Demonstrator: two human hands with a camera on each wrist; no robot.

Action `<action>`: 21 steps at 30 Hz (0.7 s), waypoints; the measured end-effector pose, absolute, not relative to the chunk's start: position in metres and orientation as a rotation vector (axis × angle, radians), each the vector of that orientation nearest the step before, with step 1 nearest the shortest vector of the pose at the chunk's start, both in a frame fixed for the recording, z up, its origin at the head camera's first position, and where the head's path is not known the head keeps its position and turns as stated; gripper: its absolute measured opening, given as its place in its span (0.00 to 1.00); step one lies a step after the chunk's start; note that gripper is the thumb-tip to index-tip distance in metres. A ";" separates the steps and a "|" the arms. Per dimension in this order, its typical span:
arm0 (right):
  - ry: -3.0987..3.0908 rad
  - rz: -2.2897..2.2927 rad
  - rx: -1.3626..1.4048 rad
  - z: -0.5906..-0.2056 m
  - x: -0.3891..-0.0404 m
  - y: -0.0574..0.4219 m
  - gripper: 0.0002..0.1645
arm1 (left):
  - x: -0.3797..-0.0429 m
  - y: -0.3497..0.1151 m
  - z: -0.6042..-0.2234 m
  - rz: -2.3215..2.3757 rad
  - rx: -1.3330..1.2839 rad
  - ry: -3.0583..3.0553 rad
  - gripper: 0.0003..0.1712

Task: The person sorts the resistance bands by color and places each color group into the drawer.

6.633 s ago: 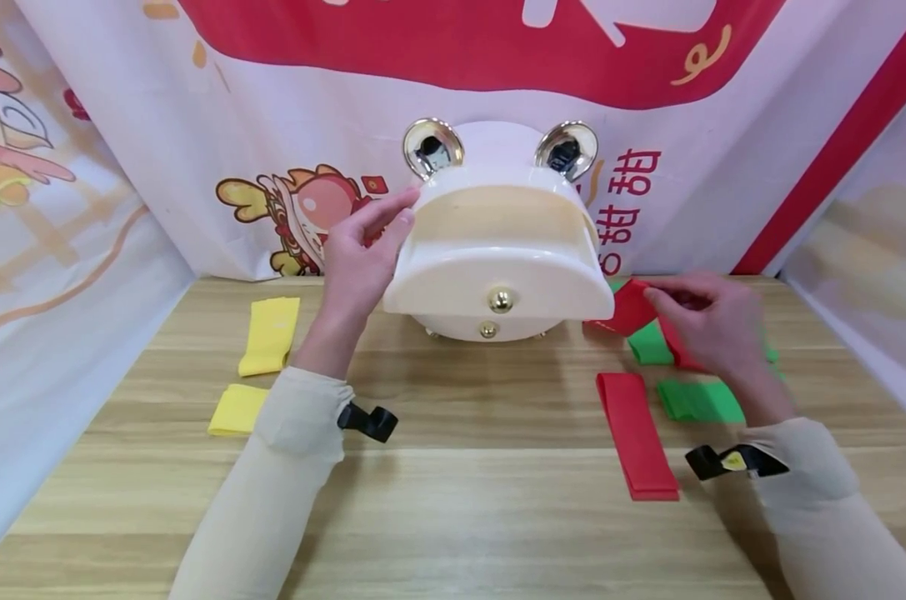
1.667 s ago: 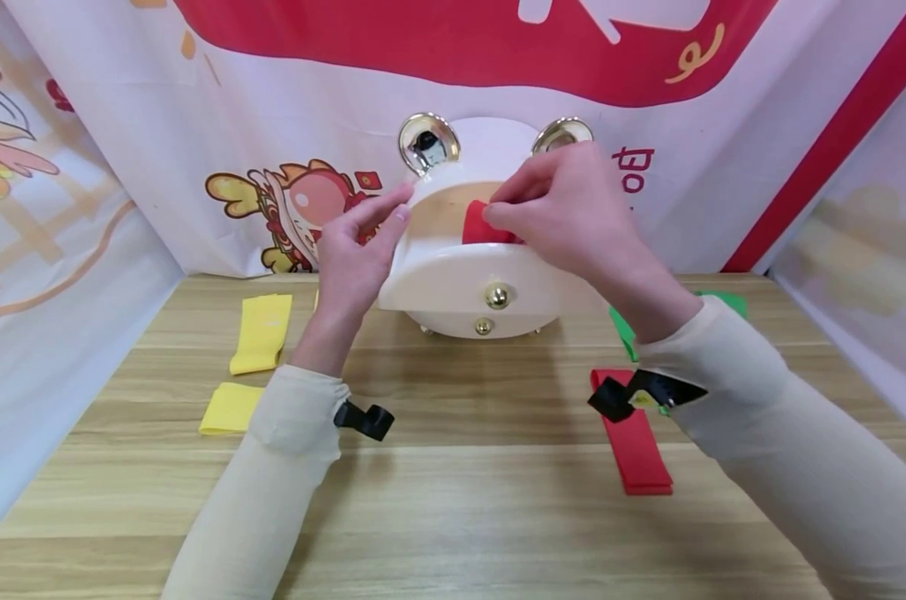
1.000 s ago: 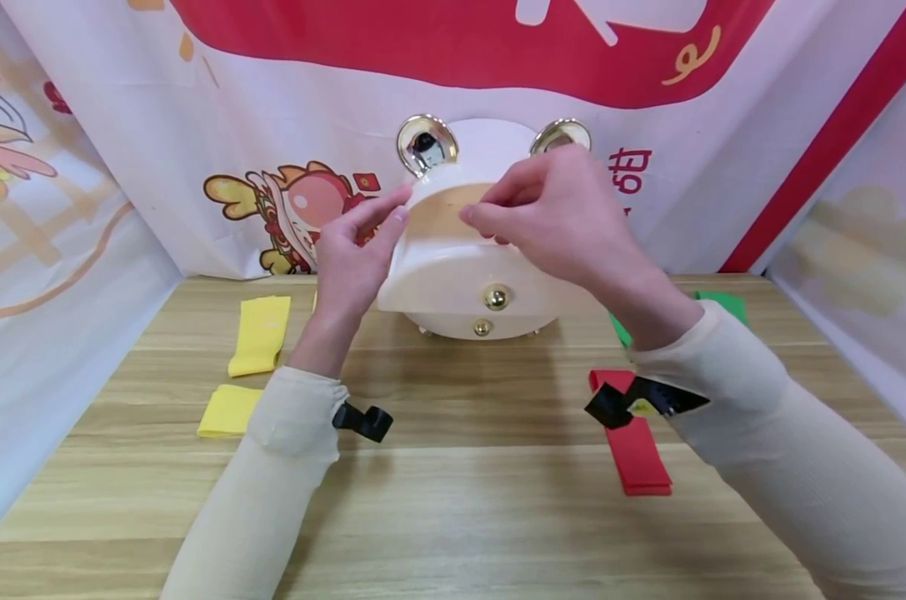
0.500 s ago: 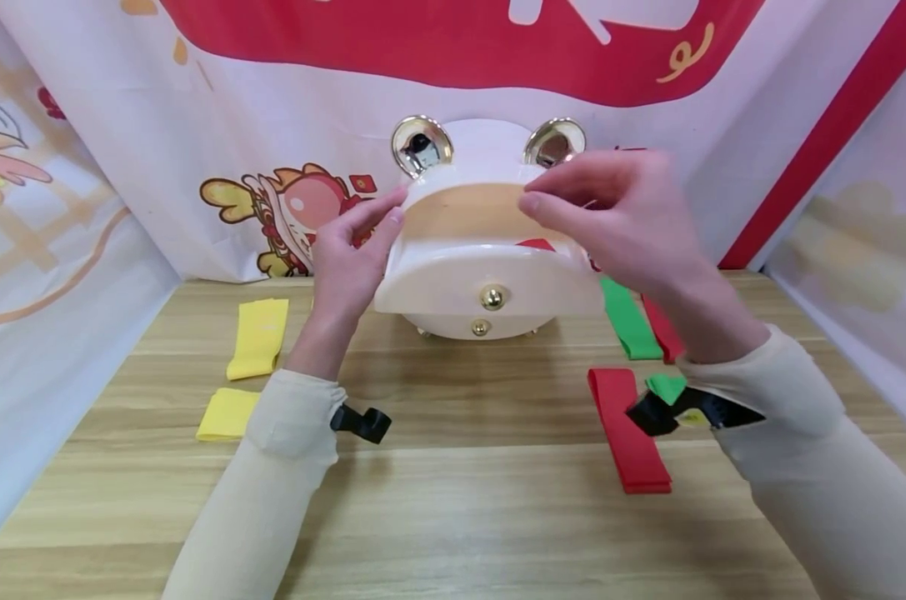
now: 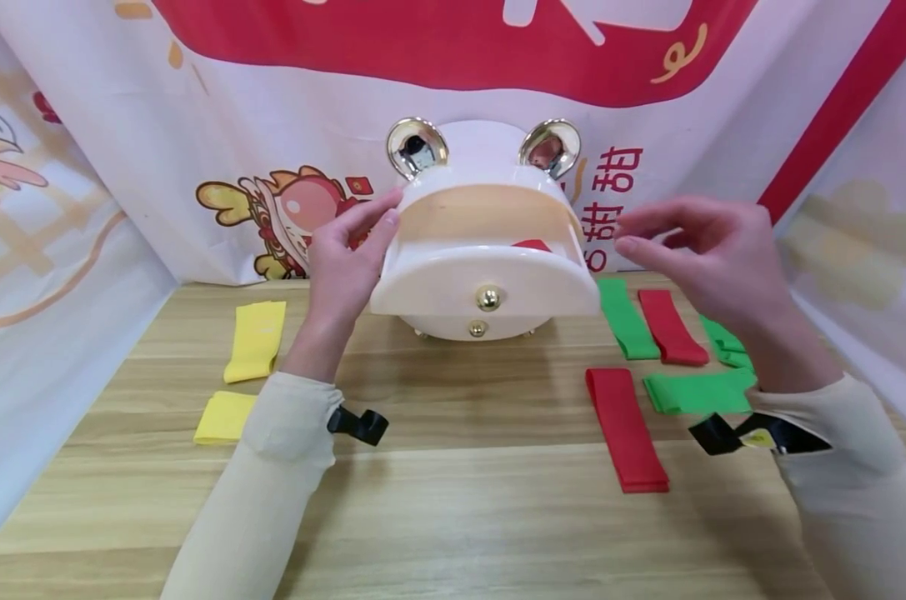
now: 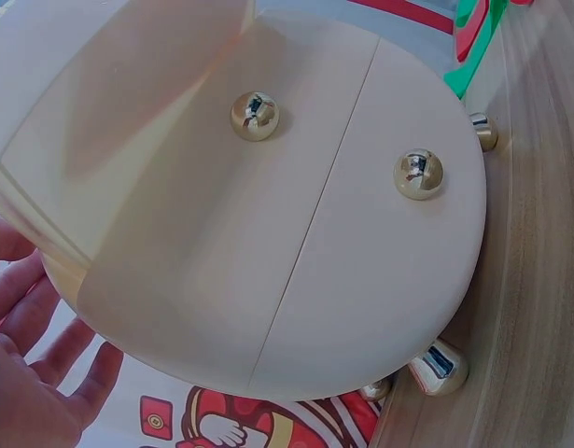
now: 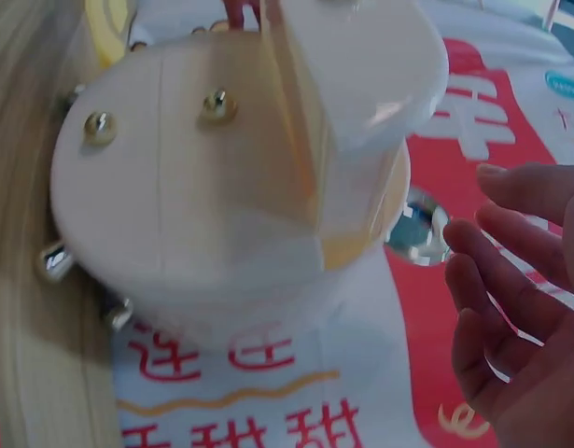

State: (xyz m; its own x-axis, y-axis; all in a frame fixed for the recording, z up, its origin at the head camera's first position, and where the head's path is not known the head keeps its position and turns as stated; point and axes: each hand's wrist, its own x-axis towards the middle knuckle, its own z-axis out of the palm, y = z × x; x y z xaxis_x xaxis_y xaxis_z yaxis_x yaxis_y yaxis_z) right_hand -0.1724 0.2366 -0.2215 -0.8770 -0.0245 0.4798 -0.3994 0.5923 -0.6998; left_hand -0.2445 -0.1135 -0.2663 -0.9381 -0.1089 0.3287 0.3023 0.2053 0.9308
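Observation:
A white rounded cabinet [image 5: 483, 146] with two gold discs on top stands at the back of the table. Its upper drawer [image 5: 437, 279] is pulled out, and a bit of a folded red cloth strip [image 5: 533, 245] shows over the front panel; the rest is hidden inside. My left hand [image 5: 340, 271] rests its fingertips at the left edge of the cabinet, beside the drawer opening, with fingers loosely extended in the left wrist view. To the right of the cabinet my right hand [image 5: 723, 258] hovers above the table, fingers loosely bent, holding nothing.
Green strips [image 5: 627, 321] and red strips [image 5: 628, 429] lie on the right of the table [image 5: 453, 517]. Yellow strips [image 5: 256, 342] lie on the left. A printed cloth backdrop [image 5: 287, 92] hangs close behind the cabinet.
My right hand has carried a red cloth strip from the right-hand group into the drawer, let it go, and moved back out to the right. My left hand stays at the cabinet's edge.

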 end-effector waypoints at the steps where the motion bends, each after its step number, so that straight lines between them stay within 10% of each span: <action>1: -2.424 1.196 0.314 -0.226 -0.173 0.242 0.22 | -0.244 -0.114 -0.266 -1.790 -0.176 -2.163 0.18; 21: -2.553 1.303 0.102 -0.296 -0.181 0.341 0.24 | -0.249 -0.113 -0.269 -1.800 -0.183 -2.134 0.17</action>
